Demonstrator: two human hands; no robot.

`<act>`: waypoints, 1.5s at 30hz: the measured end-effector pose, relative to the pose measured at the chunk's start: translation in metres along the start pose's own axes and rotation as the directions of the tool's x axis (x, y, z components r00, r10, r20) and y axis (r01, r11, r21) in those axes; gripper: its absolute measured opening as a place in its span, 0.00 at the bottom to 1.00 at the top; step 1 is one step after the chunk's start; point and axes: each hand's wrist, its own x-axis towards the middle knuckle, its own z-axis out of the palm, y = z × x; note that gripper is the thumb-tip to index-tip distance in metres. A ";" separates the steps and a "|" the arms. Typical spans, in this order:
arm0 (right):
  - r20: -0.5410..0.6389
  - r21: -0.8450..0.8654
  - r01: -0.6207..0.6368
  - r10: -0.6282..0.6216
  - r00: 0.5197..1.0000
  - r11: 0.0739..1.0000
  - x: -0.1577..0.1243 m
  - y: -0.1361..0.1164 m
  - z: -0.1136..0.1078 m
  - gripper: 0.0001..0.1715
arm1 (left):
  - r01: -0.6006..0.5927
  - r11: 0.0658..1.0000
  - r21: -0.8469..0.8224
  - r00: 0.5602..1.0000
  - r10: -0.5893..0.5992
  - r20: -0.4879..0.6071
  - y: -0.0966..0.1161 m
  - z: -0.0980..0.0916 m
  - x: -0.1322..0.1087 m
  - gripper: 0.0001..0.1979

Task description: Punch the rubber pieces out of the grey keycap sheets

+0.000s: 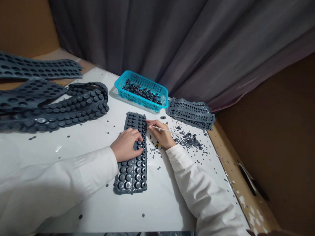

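Observation:
A dark grey rubber sheet [133, 171] with rows of round raised caps lies lengthwise on the white table. My left hand [127, 143] rests on its middle, thumb and fingers apart, pressing on the caps. At the sheet's upper right edge, my right hand [160, 132] is closed around a thin pale stick [166, 130], whose tip meets the caps near the edge. What lies under my left palm is hidden. Small dark discs [191, 140] are heaped and scattered to the right of my right hand.
Beyond the sheet stands a blue basket [121, 82] holding small dark pieces. Stacked perforated sheets [191, 114] lie right of it. Long capped strips [77, 107] and holed sheets [37, 67] cover the left side. A dark curtain [151, 30] hangs behind; a blade-like tool [246, 177] lies right.

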 end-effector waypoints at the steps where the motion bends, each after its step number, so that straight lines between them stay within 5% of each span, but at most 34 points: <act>1: -0.002 -0.002 0.001 -0.001 1.000 1.000 0.000 0.001 0.002 0.09 | 0.001 1.000 0.001 1.000 -0.001 -0.001 0.000 0.000 0.000 0.08; 7: 0.060 -0.218 0.058 -0.046 0.997 0.974 0.007 0.011 0.000 0.10 | 0.011 1.000 0.003 1.000 -0.011 0.007 0.001 0.000 0.000 0.08; 11: -0.079 -0.328 0.001 -0.029 0.996 0.945 0.014 0.017 -0.006 0.12 | 0.004 1.000 0.000 1.000 -0.004 0.003 0.000 0.000 -0.001 0.08; 14: -0.146 -0.276 -0.042 0.002 0.989 0.960 0.017 0.015 -0.005 0.11 | -0.001 1.000 -0.001 1.000 0.001 -0.003 0.000 0.000 -0.001 0.08; 19: -0.031 -0.035 0.001 -0.002 1.000 0.999 0.014 0.007 0.005 0.10 | 0.005 1.000 -0.006 1.000 -0.005 -0.005 -0.002 0.000 -0.001 0.08; 34: -0.016 0.062 -0.083 0.085 0.996 0.995 0.016 0.013 -0.001 0.12 | 0.015 1.000 -0.009 1.000 -0.015 0.003 0.000 -0.001 -0.002 0.08; 39: -0.013 -0.024 -0.014 0.014 1.000 1.000 0.017 0.010 0.001 0.11 | 0.017 1.000 -0.005 1.000 -0.017 0.004 0.000 -0.002 -0.001 0.08; 45: 0.083 -0.329 0.097 -0.074 0.994 0.939 0.025 0.013 -0.001 0.10 | 0.010 1.000 -0.008 1.000 -0.010 0.003 0.001 -0.002 -0.001 0.08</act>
